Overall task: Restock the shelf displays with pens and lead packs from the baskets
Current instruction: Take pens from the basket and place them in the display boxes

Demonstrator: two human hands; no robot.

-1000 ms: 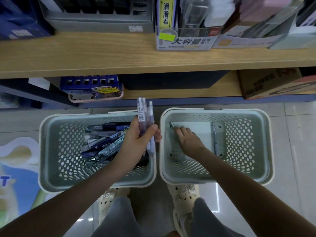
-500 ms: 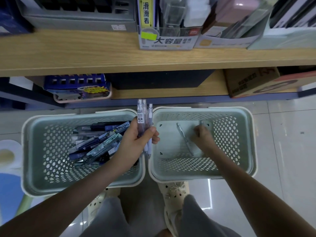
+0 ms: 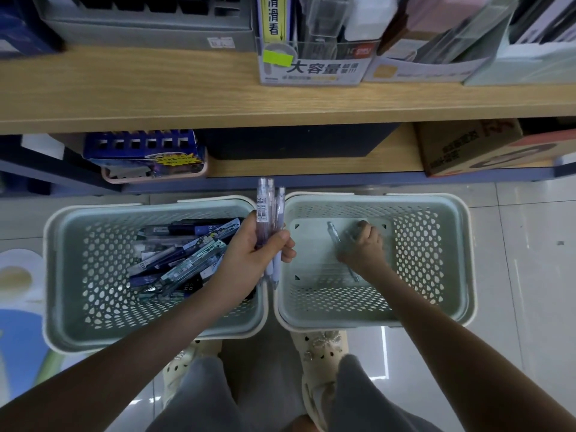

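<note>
Perforated baskets: my left basket (image 3: 65,275) holds lead packs (image 3: 184,257); right basket (image 3: 448,260) nearly bare.
Left hand (image 3: 249,260): I grip translucent pens (image 3: 268,213).
Right hand (image 3: 364,247): closing around a blurred pen (image 3: 333,233); grasp unclear.
Wooden shelf (image 3: 156,88): overhangs both.

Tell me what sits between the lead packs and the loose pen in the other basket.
In the head view, the left hand holding a bundle of pens upright, above the baskets' adjoining rims, sits between the lead packs and the loose pen.

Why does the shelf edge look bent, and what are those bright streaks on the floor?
Head view: the wide lens bows the wooden shelf; the streaks are ceiling light glaring off glossy floor tiles; the right hand is smeared by motion blur.
</note>
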